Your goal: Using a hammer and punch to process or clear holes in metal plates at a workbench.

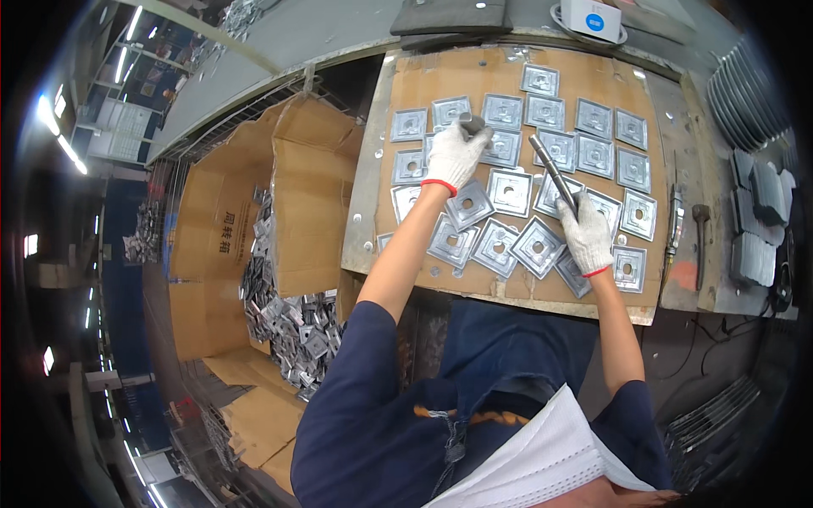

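Many square grey metal plates [510, 192] with round centres, some with a hole through the middle, lie across a cardboard sheet [461, 74] on the bench. My left hand [456, 158], in a white knit glove with a red cuff, is over the plates at the left of the sheet. Its fingers are closed around a short grey cylindrical piece [470, 124], whose exact kind I cannot make out. My gloved right hand [586, 234] grips the lower end of a slim metal rod [555, 173], tilted up and left above the plates on the right side.
Left of the bench stands an open cardboard box [315, 212] with a heap of small metal parts [292, 339]. At the right lie a hammer [700, 229], stacked grey blocks [754, 254] and a row of round discs [745, 97]. A white box [591, 19] sits at the back.
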Action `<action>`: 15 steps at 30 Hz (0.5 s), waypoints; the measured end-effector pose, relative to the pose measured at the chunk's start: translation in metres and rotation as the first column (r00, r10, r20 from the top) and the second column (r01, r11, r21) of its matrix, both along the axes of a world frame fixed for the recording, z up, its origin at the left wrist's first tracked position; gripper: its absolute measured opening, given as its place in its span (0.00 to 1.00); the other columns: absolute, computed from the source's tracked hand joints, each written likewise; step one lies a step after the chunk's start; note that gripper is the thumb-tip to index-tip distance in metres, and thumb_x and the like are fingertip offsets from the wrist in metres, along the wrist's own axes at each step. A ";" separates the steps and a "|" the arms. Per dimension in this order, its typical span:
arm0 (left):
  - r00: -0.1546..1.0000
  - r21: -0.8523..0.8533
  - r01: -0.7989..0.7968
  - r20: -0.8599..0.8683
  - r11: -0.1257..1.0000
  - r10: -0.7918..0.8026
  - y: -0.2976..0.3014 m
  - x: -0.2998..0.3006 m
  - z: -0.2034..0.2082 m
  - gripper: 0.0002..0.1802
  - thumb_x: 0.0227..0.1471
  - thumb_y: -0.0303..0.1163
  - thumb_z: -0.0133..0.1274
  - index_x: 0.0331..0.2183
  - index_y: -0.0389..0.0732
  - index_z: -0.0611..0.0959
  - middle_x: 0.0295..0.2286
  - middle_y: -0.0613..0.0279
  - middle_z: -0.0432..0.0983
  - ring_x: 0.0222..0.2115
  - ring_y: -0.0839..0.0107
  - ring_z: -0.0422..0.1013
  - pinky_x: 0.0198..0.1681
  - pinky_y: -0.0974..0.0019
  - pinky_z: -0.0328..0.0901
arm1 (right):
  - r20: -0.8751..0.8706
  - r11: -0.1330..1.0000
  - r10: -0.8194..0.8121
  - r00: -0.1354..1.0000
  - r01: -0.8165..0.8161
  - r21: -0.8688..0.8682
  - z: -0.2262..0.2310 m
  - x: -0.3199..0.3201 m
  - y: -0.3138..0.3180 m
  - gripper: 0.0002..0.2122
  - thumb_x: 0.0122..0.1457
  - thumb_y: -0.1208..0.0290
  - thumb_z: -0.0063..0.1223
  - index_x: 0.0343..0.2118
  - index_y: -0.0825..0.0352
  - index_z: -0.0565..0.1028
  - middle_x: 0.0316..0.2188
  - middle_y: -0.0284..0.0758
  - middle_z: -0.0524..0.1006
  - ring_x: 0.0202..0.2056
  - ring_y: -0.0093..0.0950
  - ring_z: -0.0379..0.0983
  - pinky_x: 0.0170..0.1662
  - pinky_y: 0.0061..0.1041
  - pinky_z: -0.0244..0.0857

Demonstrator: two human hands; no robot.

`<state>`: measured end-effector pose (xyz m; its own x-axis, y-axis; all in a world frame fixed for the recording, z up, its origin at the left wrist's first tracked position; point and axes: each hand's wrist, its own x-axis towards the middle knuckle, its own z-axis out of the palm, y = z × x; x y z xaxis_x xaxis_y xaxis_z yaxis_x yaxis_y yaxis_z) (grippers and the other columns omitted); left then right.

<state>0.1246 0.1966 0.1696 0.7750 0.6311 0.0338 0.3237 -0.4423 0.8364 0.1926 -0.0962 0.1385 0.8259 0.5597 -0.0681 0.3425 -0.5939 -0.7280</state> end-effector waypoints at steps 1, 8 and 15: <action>1.000 -0.001 0.011 -0.003 1.000 -0.011 -0.003 0.006 -0.004 0.19 0.61 0.42 0.63 0.42 0.35 0.84 0.29 0.57 0.87 0.30 0.68 0.79 0.37 0.61 0.72 | -0.012 1.000 -0.024 1.000 0.024 -0.003 -0.004 0.001 -0.004 0.21 0.69 0.46 0.51 0.46 0.63 0.77 0.28 0.52 0.82 0.35 0.55 0.81 0.40 0.51 0.72; 0.995 0.062 0.034 -0.092 0.997 -0.029 -0.017 0.020 -0.007 0.19 0.60 0.42 0.63 0.42 0.34 0.84 0.30 0.55 0.87 0.32 0.65 0.82 0.40 0.63 0.73 | 0.042 0.998 -0.053 0.998 0.052 0.017 -0.014 0.000 -0.010 0.22 0.69 0.45 0.51 0.47 0.62 0.77 0.27 0.54 0.81 0.34 0.57 0.80 0.40 0.54 0.71; 0.982 0.168 0.083 -0.181 0.982 -0.052 -0.026 0.031 -0.003 0.21 0.59 0.45 0.63 0.43 0.37 0.84 0.33 0.50 0.86 0.37 0.55 0.82 0.43 0.57 0.73 | 0.048 0.997 -0.058 0.997 0.060 -0.046 -0.010 -0.001 -0.012 0.22 0.69 0.43 0.50 0.46 0.62 0.77 0.29 0.53 0.82 0.35 0.56 0.80 0.41 0.53 0.72</action>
